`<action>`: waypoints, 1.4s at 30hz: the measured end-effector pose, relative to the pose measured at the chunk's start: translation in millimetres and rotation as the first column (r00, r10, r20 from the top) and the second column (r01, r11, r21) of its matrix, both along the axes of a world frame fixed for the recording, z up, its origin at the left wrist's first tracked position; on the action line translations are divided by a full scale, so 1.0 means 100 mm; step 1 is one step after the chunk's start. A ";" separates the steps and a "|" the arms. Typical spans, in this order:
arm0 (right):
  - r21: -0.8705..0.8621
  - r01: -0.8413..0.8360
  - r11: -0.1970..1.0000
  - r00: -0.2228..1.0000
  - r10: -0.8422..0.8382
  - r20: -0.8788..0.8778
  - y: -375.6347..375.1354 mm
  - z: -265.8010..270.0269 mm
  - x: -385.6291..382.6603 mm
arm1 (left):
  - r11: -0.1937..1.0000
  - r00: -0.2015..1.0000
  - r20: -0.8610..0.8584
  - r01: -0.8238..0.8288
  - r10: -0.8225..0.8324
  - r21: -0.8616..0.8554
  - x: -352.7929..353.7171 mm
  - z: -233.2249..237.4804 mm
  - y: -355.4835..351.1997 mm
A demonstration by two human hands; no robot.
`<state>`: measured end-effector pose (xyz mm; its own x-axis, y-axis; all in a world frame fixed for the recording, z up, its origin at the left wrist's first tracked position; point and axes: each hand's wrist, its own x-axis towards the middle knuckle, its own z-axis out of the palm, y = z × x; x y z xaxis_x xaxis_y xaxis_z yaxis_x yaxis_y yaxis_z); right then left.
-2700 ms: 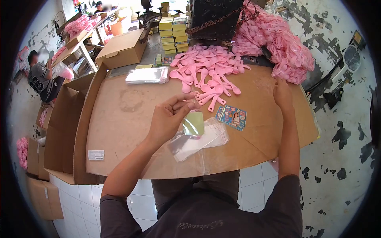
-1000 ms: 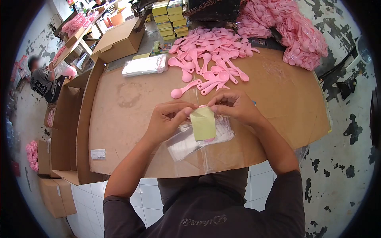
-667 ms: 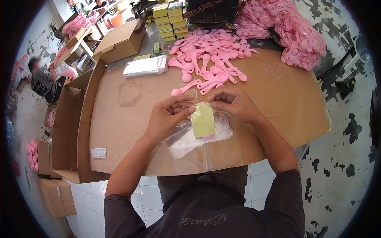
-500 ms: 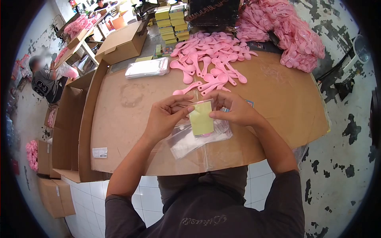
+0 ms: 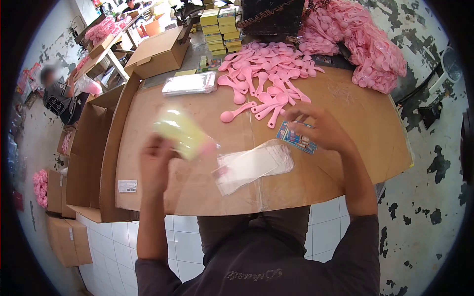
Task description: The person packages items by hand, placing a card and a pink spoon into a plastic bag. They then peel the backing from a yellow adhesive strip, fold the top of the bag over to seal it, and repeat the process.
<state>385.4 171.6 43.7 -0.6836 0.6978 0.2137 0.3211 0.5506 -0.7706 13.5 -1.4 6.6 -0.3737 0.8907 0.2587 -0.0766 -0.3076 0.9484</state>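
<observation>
My left hand (image 5: 159, 157) is closed on a clear packet with a yellow-green card (image 5: 182, 133), blurred by motion, above the left part of the cardboard tabletop (image 5: 148, 182). Something pink shows at the packet's lower right end. Over blue printed cards (image 5: 296, 136), my right hand (image 5: 316, 127) is held with its fingers apart and nothing in them. Clear plastic bags (image 5: 254, 166) lie loosely stacked between the hands. Just beyond is a heap of pink spoons (image 5: 266, 64), a few lying loose at its near edge.
A stack of packed clear bags (image 5: 189, 84) lies at the back left. Yellow card stacks (image 5: 219, 29) and bagged pink spoons (image 5: 355, 44) stand behind. An open cardboard box (image 5: 89, 158) borders the left side. A person (image 5: 61, 96) sits at far left.
My left hand has carried the yellow-green card packet left, away from my right hand. My right hand has let go and moved right, uncovering the blue cards. The view has shifted slightly.
</observation>
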 end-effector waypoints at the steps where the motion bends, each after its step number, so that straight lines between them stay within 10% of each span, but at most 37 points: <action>1: 0.141 0.074 0.987 0.987 -0.093 0.131 0.04 0.03 0.12 | 0.978 0.972 0.177 -0.178 0.157 0.110 -0.18 -0.02 -0.05; 5: 0.281 0.112 0.953 0.937 -0.195 0.289 0.24 -0.26 0.43 | 0.988 0.907 0.413 -0.129 0.080 0.091 -0.16 0.04 -0.10; 9: 0.126 0.130 0.983 0.947 -0.161 0.277 0.25 -0.38 0.42 | 0.967 0.936 -0.304 0.106 -0.175 -0.231 0.39 0.03 0.19; 11: 0.052 0.185 0.981 0.961 -0.192 0.200 0.26 -0.42 0.40 | 0.936 0.733 -0.590 0.202 -0.339 -0.288 0.68 0.02 0.34; 15: -0.047 0.213 0.976 0.967 -0.204 0.151 0.30 -0.44 0.41 | 0.979 0.336 -0.927 0.168 -0.167 -0.116 1.03 -0.16 0.60; 22: -0.409 -0.011 0.913 0.955 -0.111 -0.274 0.16 -0.32 0.41 | 0.926 0.653 -0.663 0.181 -0.366 -0.333 1.03 -0.21 0.71; 28: -0.042 -0.345 0.938 0.937 0.341 -0.069 -0.08 -0.41 -0.03 | 0.932 0.663 -0.658 0.210 -0.358 -0.295 1.02 -0.22 0.69; 34: 0.089 -0.332 0.939 0.943 0.330 0.031 -0.09 -0.52 -0.10 | 0.877 0.842 -0.359 0.243 -0.402 -0.415 0.95 -0.22 0.70; 42: -0.178 -0.031 0.983 0.994 0.012 -0.106 -0.02 -0.52 -0.01 | 0.871 0.888 0.095 0.459 -0.449 -0.173 0.92 -0.10 0.71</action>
